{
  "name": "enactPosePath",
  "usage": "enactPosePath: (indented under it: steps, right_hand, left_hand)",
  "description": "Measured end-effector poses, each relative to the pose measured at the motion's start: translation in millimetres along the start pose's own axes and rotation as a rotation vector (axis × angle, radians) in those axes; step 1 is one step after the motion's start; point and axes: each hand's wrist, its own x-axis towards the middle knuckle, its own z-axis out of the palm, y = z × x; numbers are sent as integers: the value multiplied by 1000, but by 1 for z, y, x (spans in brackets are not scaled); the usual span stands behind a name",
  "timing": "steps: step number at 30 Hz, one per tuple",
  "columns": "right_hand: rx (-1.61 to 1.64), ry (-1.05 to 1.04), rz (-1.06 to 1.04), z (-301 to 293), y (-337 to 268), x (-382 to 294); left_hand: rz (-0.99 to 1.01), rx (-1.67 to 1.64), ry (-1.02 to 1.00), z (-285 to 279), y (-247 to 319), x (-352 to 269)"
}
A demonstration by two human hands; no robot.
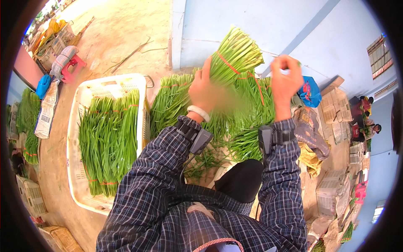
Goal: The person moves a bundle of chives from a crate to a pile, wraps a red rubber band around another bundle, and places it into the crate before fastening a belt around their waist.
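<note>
Raised in my left hand is a bundle of green garlic chives, its pale cut ends tilted up to the right and a red band around it. To its right, my right hand is held up apart from the bundle, fingers curled with the fingertips near the thumb; a small green bit shows by a finger. More banded chive bundles lie below and behind my hands. On my left a white plastic crate holds several bundles of chives laid side by side. A blurred patch hides part of the held bundle's leaves.
A pale blue wall rises ahead. On the right are a blue plastic bag, sacks, crates and, farther off, people. At left stand a pink stool and more chives. Loose leaves lie near my knee.
</note>
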Motion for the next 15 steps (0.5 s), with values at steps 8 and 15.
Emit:
enactPosePath:
  steps: [8,15]
  right_hand:
    - [365,-848,167,-61,-8,-30]
    - [-228,-350,-134,-7,-25,-17]
  left_hand:
    - [24,7,19,-1,-7,3]
    - [93,22,21,6,-5,-1]
